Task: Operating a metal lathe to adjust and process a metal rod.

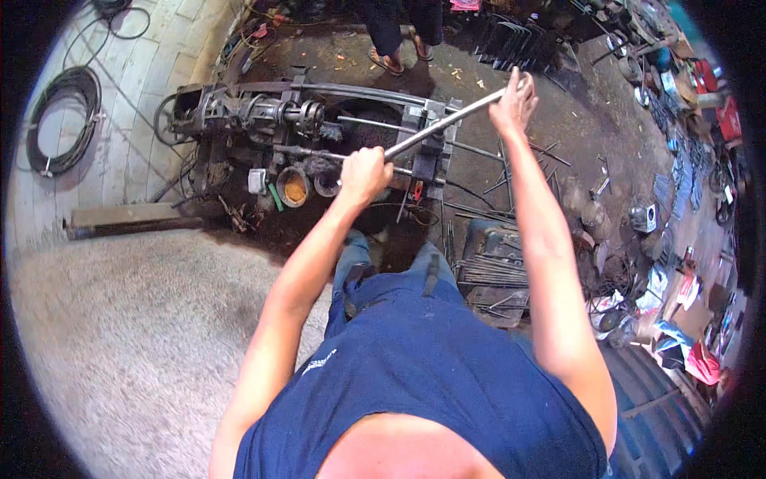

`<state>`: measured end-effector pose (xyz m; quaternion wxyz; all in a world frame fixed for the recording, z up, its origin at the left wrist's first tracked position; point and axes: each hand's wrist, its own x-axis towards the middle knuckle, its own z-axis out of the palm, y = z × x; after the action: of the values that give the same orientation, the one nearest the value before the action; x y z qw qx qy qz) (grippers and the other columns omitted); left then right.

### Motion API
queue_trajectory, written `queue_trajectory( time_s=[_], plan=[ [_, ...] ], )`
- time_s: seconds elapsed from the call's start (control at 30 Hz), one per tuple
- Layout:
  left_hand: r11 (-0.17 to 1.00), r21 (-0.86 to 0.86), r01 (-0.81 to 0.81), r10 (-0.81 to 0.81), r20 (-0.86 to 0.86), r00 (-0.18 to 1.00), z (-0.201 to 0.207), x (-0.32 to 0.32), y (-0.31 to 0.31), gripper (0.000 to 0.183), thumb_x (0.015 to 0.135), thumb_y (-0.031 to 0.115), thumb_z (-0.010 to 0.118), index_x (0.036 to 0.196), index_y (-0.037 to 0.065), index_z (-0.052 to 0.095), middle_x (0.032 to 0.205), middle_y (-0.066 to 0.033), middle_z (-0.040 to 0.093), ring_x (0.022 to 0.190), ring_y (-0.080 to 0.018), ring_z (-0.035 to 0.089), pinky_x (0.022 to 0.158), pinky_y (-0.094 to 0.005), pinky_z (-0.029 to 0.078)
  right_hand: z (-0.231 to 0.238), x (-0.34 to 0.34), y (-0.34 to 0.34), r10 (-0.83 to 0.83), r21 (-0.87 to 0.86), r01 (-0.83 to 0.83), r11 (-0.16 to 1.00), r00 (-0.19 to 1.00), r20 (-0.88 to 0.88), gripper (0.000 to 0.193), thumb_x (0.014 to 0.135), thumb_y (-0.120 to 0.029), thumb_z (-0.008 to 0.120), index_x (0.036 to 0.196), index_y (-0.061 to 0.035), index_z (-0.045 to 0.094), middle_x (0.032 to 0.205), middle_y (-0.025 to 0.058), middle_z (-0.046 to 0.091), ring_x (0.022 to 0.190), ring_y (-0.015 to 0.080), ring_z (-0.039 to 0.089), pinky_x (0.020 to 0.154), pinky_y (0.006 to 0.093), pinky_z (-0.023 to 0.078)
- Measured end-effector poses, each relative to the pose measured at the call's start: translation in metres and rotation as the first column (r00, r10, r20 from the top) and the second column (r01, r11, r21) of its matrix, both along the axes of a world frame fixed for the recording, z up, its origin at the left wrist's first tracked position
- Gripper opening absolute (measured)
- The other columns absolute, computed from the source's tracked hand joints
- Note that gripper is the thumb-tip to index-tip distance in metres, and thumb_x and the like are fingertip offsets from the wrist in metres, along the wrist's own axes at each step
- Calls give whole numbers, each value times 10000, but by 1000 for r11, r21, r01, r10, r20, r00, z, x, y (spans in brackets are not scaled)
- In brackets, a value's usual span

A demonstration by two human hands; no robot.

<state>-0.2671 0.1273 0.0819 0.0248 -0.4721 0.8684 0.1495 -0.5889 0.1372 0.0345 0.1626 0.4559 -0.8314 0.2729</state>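
A long grey metal rod (444, 124) slants up to the right between my hands, over a greasy machine. My left hand (366, 176) is closed in a fist around its lower end. Farther away and to the right, my right hand (515, 105) grips the upper end, with that arm stretched out. Beneath the rod is the machine's dark clamp block (427, 152), crossed by rails. The machine's round spindle head (309, 117) sits left of my hands. A thinner bar (307, 152) runs from the machine toward my left hand, which hides part of it.
Below the machine stand a bucket of orange-brown stuff (294, 188) and a white container (257, 181). Rods lie in a stack (493, 270) near my right leg. Another person's feet (391, 61) are beyond the machine. A coiled black cable (64, 120) lies far left.
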Motion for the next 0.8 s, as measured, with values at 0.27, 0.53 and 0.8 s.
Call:
queue_trajectory(
  time_s=[0.27,0.53,0.8],
  plan=[
    [621,784,27,336,-297,894,-2,64,140,545,976,460,399,1135,-12,621,975,-133,663,921,-213,597,852,-348,460,-6,84,-139,-2,154,-226,962,556,831,799,792,-703,441,1076,15,648,1024,256,653,1030,377,621,905,423,467],
    [430,601,-673,900,-224,375,-73,263,223,651,984,512,326,1080,-47,645,850,-127,666,747,-181,622,714,-318,482,54,186,43,717,460,-843,279,502,484,601,895,-534,424,678,-36,680,721,213,662,738,365,670,713,468,528],
    [399,540,-741,913,-156,378,-85,287,226,649,986,515,304,1082,-34,635,830,-126,658,726,-199,624,736,-346,477,34,-8,119,168,611,-340,715,932,322,543,880,-366,548,1232,46,507,1204,266,569,1015,379,619,878,464,495]
  ],
)
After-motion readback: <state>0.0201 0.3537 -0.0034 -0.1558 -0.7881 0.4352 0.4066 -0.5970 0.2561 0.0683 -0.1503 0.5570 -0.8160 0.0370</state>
